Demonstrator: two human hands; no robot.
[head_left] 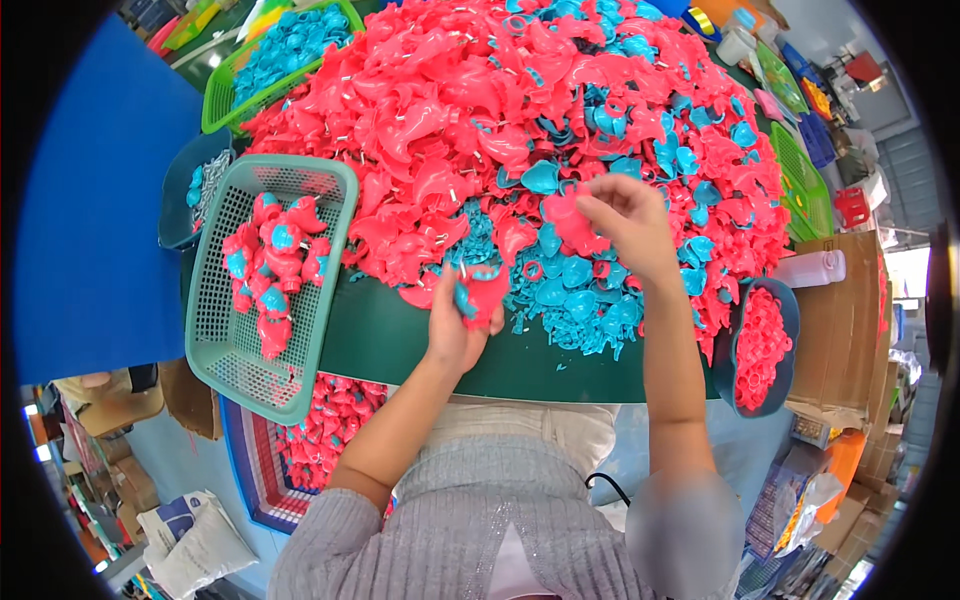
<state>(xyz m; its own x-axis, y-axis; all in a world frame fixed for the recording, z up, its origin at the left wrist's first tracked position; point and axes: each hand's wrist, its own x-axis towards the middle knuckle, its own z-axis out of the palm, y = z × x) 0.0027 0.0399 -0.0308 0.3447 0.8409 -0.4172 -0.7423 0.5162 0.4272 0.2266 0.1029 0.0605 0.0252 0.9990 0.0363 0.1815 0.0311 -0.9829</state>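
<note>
Near the table's front edge, my left hand (pixel 458 325) is closed around a partly assembled pink and blue plastic toy (pixel 482 291). Further right, over the heap, my right hand (pixel 632 222) pinches a curved pink plastic shell piece (pixel 577 222) between thumb and fingers. A large heap of pink plastic shells (pixel 440 95) spreads across the far side, mixed with blue pieces. Between and below my hands lies a pile of small blue plastic parts (pixel 585 305). At left, a green mesh basket (pixel 335 215) holds several pink and blue assembled toys (pixel 283 262).
A dark tub of small metal parts (pixel 208 190) stands left of the basket. At right are a tub of small pink parts (pixel 764 345) and a white bottle (pixel 812 268). A green crate of blue parts (pixel 232 82) sits far left. A floor crate (pixel 250 470) holds pink pieces.
</note>
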